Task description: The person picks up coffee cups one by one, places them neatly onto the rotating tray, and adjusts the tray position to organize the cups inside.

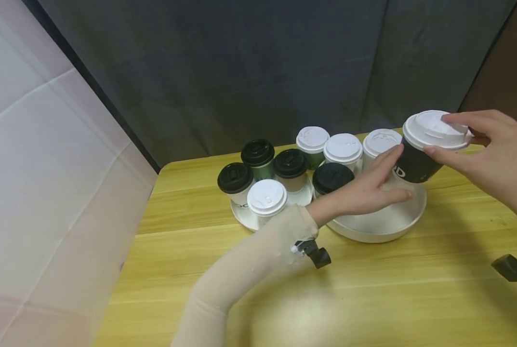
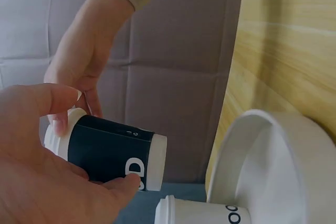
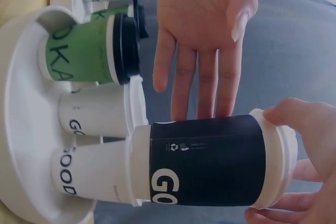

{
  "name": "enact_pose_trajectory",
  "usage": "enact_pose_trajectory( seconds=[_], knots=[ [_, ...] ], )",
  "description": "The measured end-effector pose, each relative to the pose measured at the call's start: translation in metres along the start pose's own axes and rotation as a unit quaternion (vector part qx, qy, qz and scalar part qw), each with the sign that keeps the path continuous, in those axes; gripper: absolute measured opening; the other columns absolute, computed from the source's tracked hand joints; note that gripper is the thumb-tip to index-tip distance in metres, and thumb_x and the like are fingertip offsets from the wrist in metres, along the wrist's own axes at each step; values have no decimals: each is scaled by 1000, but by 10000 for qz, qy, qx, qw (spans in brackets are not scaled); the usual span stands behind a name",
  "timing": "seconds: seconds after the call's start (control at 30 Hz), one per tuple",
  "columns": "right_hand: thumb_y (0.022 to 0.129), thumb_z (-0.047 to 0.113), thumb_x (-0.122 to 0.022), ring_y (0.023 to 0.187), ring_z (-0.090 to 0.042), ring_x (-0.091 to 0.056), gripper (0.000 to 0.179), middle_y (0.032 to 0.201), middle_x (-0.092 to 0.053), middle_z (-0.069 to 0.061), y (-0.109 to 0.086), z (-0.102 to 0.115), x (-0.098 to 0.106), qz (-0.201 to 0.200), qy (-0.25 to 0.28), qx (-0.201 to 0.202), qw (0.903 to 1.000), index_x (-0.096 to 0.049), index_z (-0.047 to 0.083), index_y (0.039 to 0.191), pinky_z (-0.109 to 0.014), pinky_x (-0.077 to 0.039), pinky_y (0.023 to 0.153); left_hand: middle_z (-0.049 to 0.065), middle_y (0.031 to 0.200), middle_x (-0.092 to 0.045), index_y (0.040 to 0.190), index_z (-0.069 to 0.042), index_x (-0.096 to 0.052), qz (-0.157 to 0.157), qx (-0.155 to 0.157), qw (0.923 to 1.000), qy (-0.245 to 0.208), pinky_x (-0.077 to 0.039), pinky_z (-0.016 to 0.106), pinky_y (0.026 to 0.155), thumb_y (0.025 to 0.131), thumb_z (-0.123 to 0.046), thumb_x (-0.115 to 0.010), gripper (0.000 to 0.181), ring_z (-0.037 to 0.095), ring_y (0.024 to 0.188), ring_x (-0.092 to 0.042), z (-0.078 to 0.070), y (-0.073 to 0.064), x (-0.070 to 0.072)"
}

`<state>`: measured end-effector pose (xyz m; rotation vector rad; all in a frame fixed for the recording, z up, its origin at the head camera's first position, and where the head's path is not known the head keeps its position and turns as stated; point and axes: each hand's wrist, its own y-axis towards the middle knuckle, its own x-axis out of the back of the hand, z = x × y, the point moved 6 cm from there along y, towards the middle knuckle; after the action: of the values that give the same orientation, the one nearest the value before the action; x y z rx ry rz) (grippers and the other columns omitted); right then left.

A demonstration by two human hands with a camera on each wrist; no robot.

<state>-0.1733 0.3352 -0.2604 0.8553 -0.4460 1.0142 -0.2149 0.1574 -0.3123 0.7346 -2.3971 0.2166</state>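
My right hand (image 1: pixel 497 144) holds a paper cup by its white lid (image 1: pixel 436 126), thumb and fingers spread around the lid's edge. The cup has a black sleeve (image 3: pixel 207 163) with white lettering and hangs upright above the right side of a white round tray (image 1: pixel 375 236). My left hand (image 1: pixel 371 190) reaches over the tray with fingers extended, fingertips at the side of the black sleeve. In the tray stand a white cup with white lid (image 1: pixel 381 140), another white-lidded cup (image 1: pixel 344 147) and a green cup with black lid (image 3: pixel 84 51).
To the left, a smaller white plate (image 1: pixel 240 219) bears several lidded cups, among them a white-lidded one (image 1: pixel 267 196) and black-lidded ones (image 1: pixel 235 178). A wooden table (image 1: pixel 371 299) lies beneath. A grey curtain (image 1: pixel 223 72) hangs behind, and a pale panel (image 1: pixel 46 168) stands left.
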Motion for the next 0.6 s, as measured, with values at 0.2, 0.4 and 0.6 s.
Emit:
enact_pose_trajectory(
  seconds=[0.2, 0.4, 0.6],
  knots=[
    [74, 29, -87, 95, 24, -40, 59, 125, -64, 6, -13, 4, -7, -136, 272, 328, 9990, -68, 16, 128, 9, -31, 80, -4, 169, 1, 161, -16, -2, 31, 91, 9997, -241, -35, 14, 112, 93, -26, -62, 91, 2, 152, -11, 3, -17, -6],
    [70, 18, -90, 99, 23, -46, 54, 113, -59, 32, -23, 8, -15, -365, 611, 790, 9943, -73, 13, 120, 9, -34, 82, 1, 169, 0, 160, -14, -2, -17, 204, 9997, -111, -34, 17, 115, 93, -27, -63, 92, 8, 154, -13, 8, -29, -12],
    [62, 3, -91, 100, 21, -51, 54, 110, -58, 34, -34, 14, -25, -546, 869, 1271, 9866, -75, 7, 113, 7, -37, 84, 4, 169, 0, 160, -13, -2, -92, 304, 9994, 95, -29, 21, 119, 93, -28, -64, 93, 13, 155, -12, 15, -43, -19]
  ],
)
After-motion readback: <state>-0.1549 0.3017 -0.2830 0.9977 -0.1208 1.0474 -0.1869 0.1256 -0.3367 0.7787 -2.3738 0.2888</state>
